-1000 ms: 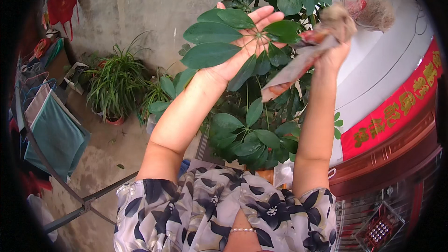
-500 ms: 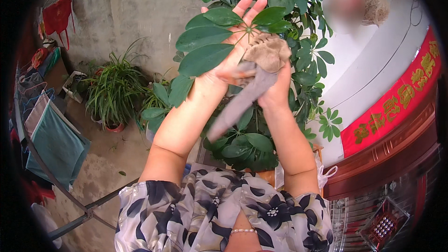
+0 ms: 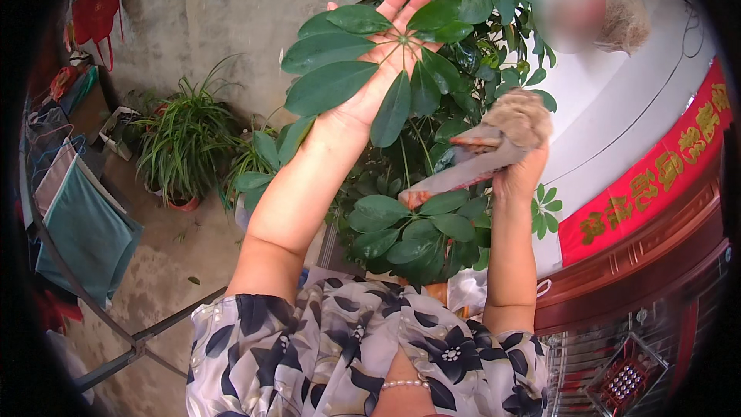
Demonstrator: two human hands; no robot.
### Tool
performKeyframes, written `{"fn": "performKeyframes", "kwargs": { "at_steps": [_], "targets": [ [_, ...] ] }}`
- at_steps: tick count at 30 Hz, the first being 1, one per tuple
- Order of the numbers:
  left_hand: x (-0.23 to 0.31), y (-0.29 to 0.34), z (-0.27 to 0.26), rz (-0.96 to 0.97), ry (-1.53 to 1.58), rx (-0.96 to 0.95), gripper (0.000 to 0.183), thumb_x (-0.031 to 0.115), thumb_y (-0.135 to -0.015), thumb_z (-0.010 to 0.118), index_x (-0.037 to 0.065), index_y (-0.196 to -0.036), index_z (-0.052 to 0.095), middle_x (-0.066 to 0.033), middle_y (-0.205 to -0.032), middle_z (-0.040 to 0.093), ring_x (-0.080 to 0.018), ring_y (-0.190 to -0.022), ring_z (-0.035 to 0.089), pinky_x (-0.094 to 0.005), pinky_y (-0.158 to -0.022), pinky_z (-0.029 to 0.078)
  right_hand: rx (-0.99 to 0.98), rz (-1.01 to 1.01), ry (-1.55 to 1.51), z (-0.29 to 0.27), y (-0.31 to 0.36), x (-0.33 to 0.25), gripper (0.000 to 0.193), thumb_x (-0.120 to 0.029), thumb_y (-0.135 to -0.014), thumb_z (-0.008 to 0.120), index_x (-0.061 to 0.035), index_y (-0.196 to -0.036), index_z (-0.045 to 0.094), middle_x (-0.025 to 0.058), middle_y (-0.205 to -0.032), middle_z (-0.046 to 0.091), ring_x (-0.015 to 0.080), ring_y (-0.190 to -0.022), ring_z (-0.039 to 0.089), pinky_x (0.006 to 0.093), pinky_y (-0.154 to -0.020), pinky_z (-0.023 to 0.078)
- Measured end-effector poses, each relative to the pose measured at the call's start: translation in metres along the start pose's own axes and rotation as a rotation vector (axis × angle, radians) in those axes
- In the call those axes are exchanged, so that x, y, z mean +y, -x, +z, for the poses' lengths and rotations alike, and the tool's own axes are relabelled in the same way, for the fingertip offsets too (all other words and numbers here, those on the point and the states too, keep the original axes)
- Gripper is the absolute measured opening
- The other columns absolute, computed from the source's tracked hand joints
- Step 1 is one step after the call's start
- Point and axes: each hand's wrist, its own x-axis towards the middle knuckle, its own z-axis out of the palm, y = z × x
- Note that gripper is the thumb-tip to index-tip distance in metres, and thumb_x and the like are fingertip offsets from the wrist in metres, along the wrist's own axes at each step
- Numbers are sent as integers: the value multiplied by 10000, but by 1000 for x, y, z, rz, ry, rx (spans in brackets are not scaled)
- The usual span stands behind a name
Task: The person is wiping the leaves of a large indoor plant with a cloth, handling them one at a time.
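Leaves [image 3: 328,58] of a glossy, dark green cluster are spread over the left hand [image 3: 378,89], their shared centre set near the base of the fingers. This hand is held palm up beneath them, with its fingers extended and uncurled, and the cluster is supported from below. Whether the stalk is touched cannot be told. By the right hand [image 3: 523,174], a cloth [image 3: 515,120] is gripped; it is bunched into a beige-brown wad at the top, and a grey strip with orange-red patches is hung down to the left, its tip above lower foliage. Whether that foliage is touched by the tip cannot be told. The two hands are kept well apart, with the right one lower.

Behind and between them, a tall shrub [image 3: 421,232] is seen. At the left, a grassy plant [image 3: 185,139] is set in a reddish pot [image 3: 184,205] near a grey wall [image 3: 216,15], and a teal towel [image 3: 89,224] is hung beside a dark metal frame [image 3: 85,278]. A red item [image 3: 96,11] with straps is hung at the upper left. At the right, a red banner [image 3: 656,177] with gold lettering is placed along dark red woodwork [image 3: 617,266]. A patterned blouse [image 3: 285,347] is worn.
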Motion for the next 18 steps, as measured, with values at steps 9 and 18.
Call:
{"fn": "performKeyframes", "kwargs": {
  "at_steps": [9, 18],
  "targets": [
    [-15, 5, 9, -27, 131, 67, 695, 511, -870, 469, 17, -1344, 350, -175, -1435, 294, -373, -1286, 324, -503, -1065, 275, -567, -759, 718, 38, 27, 2, 455, -12, -741, 617, 18, -1181, 504, 166, -1202, 529, 295, -1094, 530, 411, -944, 416],
    [2, 12, 12, -81, -28, -23, 760, 621, -828, 447, 59, -1335, 383, -158, -1442, 280, -360, -1290, 320, -566, -1053, 250, -269, 176, -105, 26, 8, 19, 631, -301, -862, 593, -43, -1350, 288, 105, -1284, 442, 226, -1144, 490, 378, -972, 411]
  ]
}}
